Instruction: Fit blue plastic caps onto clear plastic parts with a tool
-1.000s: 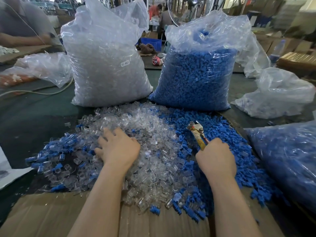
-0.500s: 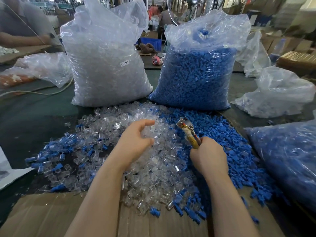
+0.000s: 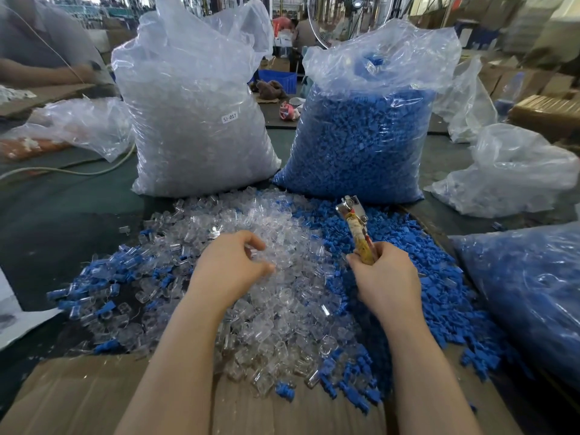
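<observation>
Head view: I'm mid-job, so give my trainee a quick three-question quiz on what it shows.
1. True or false: the right hand holds the tool with its metal head pointing away from the person.
2. Which lies nearer the left hand? A) loose clear parts B) loose blue caps
3. Fill in: the bag labelled SJ-017 holds ____ parts.

Key: 1 true; 2 A; 3 clear.

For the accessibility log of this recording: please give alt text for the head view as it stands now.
A person's right hand grips a plier-like tool upright while the left hand, fingers curled, picks at a pile of clear plastic parts beside loose blue caps. Behind stand a bag of clear parts and a bag of blue caps.
</observation>
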Tool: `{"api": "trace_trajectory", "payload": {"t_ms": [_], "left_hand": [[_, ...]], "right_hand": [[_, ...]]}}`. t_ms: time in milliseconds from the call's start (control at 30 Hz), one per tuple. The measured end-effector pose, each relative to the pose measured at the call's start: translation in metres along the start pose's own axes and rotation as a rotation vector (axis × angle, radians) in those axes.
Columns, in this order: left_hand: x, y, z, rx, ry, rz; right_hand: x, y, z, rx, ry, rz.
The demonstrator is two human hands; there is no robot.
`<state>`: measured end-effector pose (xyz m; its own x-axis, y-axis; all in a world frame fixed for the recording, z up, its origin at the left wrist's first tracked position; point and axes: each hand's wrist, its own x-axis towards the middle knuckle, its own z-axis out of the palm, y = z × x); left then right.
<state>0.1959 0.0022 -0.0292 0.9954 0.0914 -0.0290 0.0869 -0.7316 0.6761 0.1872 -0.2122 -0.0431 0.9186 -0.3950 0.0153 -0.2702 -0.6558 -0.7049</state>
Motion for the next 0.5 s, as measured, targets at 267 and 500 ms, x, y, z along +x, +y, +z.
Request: {"api": "trace_trajectory", "payload": {"t_ms": [267,500], "left_hand": [[0.0017,0.0018,0.0116,0.037,0.089,0.113],[-0.0018,0.0109,0.0106,-0.351,0.121,0.083]], "right_hand": [[-0.0014,0.0017,0.0032,0.306,-0.062,-0.068],[-0.0027,-0.0015,0.0043,0.400,-0.107,-0.138]]}}
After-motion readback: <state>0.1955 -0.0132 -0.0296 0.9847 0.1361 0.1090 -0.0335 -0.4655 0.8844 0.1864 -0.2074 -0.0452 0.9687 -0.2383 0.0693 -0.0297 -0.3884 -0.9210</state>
